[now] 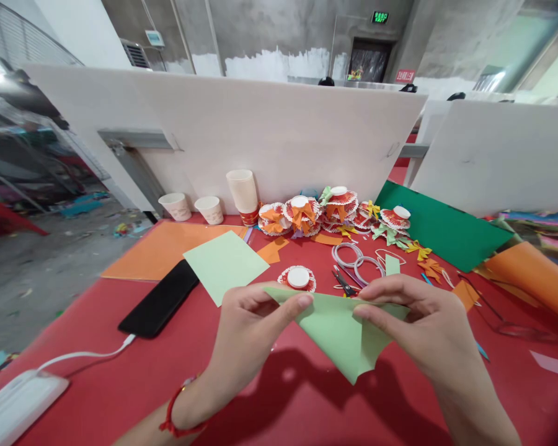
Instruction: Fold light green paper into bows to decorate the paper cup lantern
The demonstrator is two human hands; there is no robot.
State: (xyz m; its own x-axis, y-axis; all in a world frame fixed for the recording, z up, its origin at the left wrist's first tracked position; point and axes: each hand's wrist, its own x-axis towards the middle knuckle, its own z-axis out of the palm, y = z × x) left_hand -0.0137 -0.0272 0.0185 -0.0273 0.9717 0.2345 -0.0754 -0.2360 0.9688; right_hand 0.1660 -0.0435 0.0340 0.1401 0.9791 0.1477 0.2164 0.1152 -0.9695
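Between both hands hangs a light green sheet of paper point(332, 334), folded over along its top edge, with its point downward above the red table point(167, 378). My left hand point(255, 328) pinches its upper left part between thumb and fingers. Closer to the right end, my right hand point(413, 316) pinches the same top edge. Just beyond the paper lie a small cut paper cup point(298, 277) with a fringed red-and-white rim and a pair of scissors point(345, 282). A flat light green square of paper point(227, 261) rests to the left of them.
A black phone point(160, 300) is cabled to a white power bank point(21, 406) at left. Paper cups point(175, 207) and fringed cup pieces with bows point(302, 215) line the white partition point(260, 124). Green card point(441, 226) and rolled orange paper point(534, 279) lie right.
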